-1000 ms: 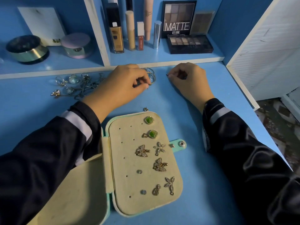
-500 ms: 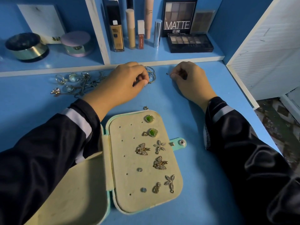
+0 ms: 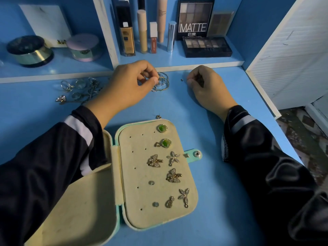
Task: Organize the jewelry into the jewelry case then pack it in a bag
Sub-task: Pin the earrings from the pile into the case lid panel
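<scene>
The fingers (image 3: 154, 79) of the left hand (image 3: 127, 84) pinch a tangle of thin hoops (image 3: 164, 82) on the desk (image 3: 204, 125). The right hand (image 3: 208, 87) is curled beside a tiny dark piece (image 3: 181, 80); I cannot tell whether it holds anything. It is probably best to draw one hoop free slowly, steadying the rest, then carry it to the open jewelry case (image 3: 142, 215), which already holds earrings (image 3: 173, 175).

Open desk (image 3: 209, 132) right of jewelry case (image 3: 147, 217), ring pile (image 3: 79, 87) crowding back left, shelf edge (image 3: 204, 66) bounding rear, white panel (image 3: 291, 64) closing right.
</scene>
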A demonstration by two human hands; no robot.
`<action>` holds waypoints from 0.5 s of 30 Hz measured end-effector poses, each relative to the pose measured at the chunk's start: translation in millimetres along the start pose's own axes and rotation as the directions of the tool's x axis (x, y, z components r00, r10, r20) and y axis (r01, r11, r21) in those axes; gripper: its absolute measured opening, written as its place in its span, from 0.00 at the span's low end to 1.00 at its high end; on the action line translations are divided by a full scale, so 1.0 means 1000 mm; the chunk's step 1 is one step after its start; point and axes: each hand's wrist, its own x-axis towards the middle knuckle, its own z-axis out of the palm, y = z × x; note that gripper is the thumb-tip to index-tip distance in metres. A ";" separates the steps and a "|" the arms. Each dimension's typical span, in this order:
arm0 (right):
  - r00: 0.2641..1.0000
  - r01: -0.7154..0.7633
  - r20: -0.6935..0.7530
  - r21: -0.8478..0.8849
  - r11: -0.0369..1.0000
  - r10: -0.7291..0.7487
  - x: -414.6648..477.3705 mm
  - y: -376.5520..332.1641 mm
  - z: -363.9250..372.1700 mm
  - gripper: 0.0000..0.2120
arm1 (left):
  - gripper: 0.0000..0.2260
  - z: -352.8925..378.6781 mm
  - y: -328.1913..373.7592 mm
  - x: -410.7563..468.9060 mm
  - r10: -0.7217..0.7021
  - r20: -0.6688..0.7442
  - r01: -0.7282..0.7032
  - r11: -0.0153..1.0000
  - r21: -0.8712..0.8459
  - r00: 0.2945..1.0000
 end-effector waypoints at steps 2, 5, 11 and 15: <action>1.000 -0.002 0.001 0.017 1.000 0.002 -0.001 0.000 -0.001 0.03 | 0.01 -0.002 0.002 -0.001 -0.015 0.010 0.016 0.999 -0.043 1.000; 1.000 -0.011 0.004 0.032 0.999 0.011 -0.003 -0.002 -0.001 0.03 | 0.03 -0.006 0.007 -0.006 -0.037 0.009 0.038 0.995 -0.093 0.999; 1.000 -0.024 0.002 0.056 0.998 0.024 -0.010 -0.011 -0.003 0.03 | 0.08 -0.016 0.019 -0.019 -0.041 0.006 0.041 0.990 -0.133 0.999; 0.999 -0.045 0.016 0.109 0.993 0.044 -0.024 -0.020 -0.004 0.02 | 0.11 -0.021 0.028 -0.035 -0.011 0.019 0.013 0.992 -0.122 1.000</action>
